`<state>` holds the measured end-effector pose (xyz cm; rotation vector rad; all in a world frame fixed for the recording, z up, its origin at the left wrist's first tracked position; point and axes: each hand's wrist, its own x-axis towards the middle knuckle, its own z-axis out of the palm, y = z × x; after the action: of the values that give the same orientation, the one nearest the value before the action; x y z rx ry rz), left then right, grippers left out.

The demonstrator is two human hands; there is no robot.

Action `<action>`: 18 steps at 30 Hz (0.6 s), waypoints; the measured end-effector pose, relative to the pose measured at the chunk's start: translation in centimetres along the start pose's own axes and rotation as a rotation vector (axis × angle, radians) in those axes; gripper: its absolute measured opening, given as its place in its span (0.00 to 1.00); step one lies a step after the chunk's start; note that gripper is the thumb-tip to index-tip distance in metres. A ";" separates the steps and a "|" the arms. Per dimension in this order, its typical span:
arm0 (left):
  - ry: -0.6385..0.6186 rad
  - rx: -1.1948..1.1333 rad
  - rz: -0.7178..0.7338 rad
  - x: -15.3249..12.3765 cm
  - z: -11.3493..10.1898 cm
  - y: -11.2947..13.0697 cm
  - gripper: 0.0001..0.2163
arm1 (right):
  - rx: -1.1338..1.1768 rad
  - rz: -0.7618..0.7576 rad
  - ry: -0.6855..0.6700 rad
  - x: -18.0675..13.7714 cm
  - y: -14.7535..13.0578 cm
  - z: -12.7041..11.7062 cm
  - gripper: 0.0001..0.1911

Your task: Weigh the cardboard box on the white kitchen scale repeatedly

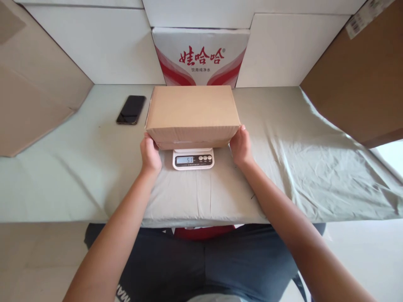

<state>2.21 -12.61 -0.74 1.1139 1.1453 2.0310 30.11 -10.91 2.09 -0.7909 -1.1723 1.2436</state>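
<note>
Cardboard box (192,113) is set on the small scale (193,159) mid-surface (283,167), with the display left visible at the near edge. Left hand (150,155) and right hand (241,147) are cupped against its near lower corners, fingertips hidden, seemingly to steady it. Phone (131,109) lies far left.

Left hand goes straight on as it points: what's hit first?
The box: the left hand holds its near left corner and points into it. The phone lies further left, likely outside that line.
</note>
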 end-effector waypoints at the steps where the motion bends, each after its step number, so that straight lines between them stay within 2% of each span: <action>1: 0.001 0.007 0.002 0.0 0.0 0.0 0.29 | -0.005 -0.009 -0.010 -0.1 -0.2 0.1 0.40; 18: -0.046 0.037 0.037 -0.4 -0.2 0.4 0.31 | 0.005 -0.116 -0.053 -1.7 -1.8 1.3 0.35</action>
<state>2.22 -13.17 -0.60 1.2023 1.1513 2.0085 29.50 -13.05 3.72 -0.6798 -1.2408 1.1770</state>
